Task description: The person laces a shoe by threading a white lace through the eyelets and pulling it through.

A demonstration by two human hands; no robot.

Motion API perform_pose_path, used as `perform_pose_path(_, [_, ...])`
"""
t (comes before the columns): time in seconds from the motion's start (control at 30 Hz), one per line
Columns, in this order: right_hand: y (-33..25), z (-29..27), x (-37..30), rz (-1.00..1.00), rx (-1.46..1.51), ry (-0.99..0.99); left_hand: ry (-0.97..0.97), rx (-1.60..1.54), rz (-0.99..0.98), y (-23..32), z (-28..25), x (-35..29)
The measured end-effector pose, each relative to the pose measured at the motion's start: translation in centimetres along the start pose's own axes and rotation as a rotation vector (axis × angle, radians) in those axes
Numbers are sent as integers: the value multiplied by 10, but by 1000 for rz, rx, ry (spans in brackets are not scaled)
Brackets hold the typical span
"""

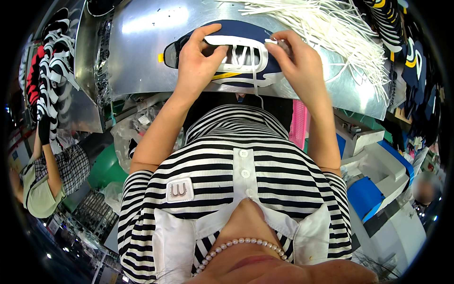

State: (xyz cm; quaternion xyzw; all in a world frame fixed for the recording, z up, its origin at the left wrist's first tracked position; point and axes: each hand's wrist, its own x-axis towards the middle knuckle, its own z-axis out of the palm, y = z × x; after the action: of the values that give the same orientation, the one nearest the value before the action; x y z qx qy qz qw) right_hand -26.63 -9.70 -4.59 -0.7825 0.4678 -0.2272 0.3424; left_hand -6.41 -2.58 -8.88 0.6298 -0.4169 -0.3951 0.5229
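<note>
A navy shoe upper (pixel 246 29) with white eyelet edging and a yellow stripe lies sideways on the metal table in front of me. White lace runs in zigzags across its opening, and one loose end hangs down over the table's near edge. My left hand (pixel 201 61) grips the upper around its left part, thumb on the edging and fingers on the far side. At the other end of the opening, my right hand (pixel 300 61) pinches a white shoelace (pixel 270 41) between thumb and forefinger. Something small and greyish between those fingers is too unclear to name.
A heap of loose white laces (pixel 331 38) covers the metal table's (pixel 142 57) far right. Stacked uppers (pixel 414 64) stand at the right, more shoe parts (pixel 52 66) at the left. A co-worker (pixel 45 184) reaches toward the left rack. A pink basket (pixel 298 124) sits below the table edge.
</note>
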Motion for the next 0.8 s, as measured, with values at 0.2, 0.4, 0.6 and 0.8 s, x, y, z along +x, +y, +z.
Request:
perform_pose_path(0.2, [35, 54, 12, -132, -57, 272, -194, -169, -78, 12, -11, 11])
perform_pose_path(0.4, [48, 46, 25, -115, 286, 303, -174, 255, 23, 44, -20, -9])
perform_pose_path(0.6, [26, 46, -28, -22, -85, 39, -220, 899, 444, 31, 7, -13])
perform_pose_path(0.8, [8, 22, -23, 12, 130, -40, -184, 1005, 533, 31, 17, 10])
